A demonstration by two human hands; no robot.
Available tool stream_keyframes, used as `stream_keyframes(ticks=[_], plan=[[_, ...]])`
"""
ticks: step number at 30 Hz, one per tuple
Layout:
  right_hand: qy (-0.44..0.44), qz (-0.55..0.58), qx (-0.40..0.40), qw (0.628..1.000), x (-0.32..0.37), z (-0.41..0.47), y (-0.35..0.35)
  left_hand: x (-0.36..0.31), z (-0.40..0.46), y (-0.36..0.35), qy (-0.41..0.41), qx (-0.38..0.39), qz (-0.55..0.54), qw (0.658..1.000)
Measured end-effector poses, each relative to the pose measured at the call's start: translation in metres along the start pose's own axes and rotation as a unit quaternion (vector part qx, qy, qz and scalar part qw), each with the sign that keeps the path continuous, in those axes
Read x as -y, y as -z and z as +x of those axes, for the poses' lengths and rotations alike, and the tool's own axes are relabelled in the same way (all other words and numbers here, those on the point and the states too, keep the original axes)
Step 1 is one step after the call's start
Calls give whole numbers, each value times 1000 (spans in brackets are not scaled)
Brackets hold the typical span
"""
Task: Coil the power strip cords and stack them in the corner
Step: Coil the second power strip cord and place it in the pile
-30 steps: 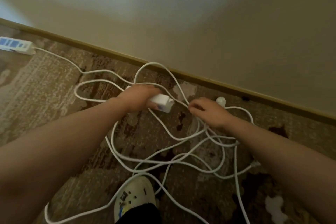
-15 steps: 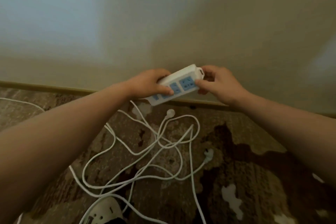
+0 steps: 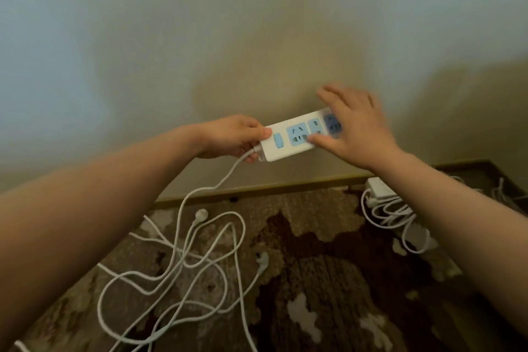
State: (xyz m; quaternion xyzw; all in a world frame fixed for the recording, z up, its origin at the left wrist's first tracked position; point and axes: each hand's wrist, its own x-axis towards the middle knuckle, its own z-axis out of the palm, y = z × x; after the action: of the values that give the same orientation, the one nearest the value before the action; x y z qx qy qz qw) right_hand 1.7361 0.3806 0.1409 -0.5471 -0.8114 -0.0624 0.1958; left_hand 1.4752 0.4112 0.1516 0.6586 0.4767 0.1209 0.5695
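A white power strip (image 3: 291,137) with blue sockets and a blue switch is held up in front of the wall. My left hand (image 3: 231,136) grips its cord end, thumb on top. My right hand (image 3: 357,128), slightly blurred, lies over the strip's right end with fingers spread and the thumb resting on the socket face. The strip's white cord (image 3: 183,208) hangs from the left end down into a loose tangle of cords (image 3: 177,271) on the carpet. Two plugs (image 3: 201,213) (image 3: 263,260) lie in that tangle.
Another white power strip (image 3: 380,188) with a bundled cord (image 3: 391,214) lies by the baseboard at the right, near the room corner (image 3: 485,164). More cords (image 3: 500,188) show deeper in that corner. A brown patterned carpet (image 3: 328,280) covers the floor.
The strip has been lifted from the floor to in front of the wall and turned with its sockets facing me. My right hand has loosened from a pinch to spread fingers. The view has swung right.
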Motion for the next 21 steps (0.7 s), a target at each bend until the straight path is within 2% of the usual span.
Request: stream_keyframes(ticks=[3,6,8,11,14,17,21], plan=[[57,-39,75,995,1,-19,2,-5,6,-24,-4,9,-35,999],[63,-106,114,986,-7,-31,-2,-6,11,-48,-17,10,-47,999],[51,-94,133,985,-16,-38,-3,-6,14,-60,-26,4,-36,999],[8,-57,165,985,-34,-51,-9,-4,17,-71,-52,4,75,996],[-76,-31,164,983,-66,-63,-6,4,21,-73,-69,-5,146,987],[-152,-14,147,977,-96,-76,3,15,27,-68,-60,-60,166,982],[-161,63,150,973,-99,-83,-6,1,43,-70,-88,-113,155,977]])
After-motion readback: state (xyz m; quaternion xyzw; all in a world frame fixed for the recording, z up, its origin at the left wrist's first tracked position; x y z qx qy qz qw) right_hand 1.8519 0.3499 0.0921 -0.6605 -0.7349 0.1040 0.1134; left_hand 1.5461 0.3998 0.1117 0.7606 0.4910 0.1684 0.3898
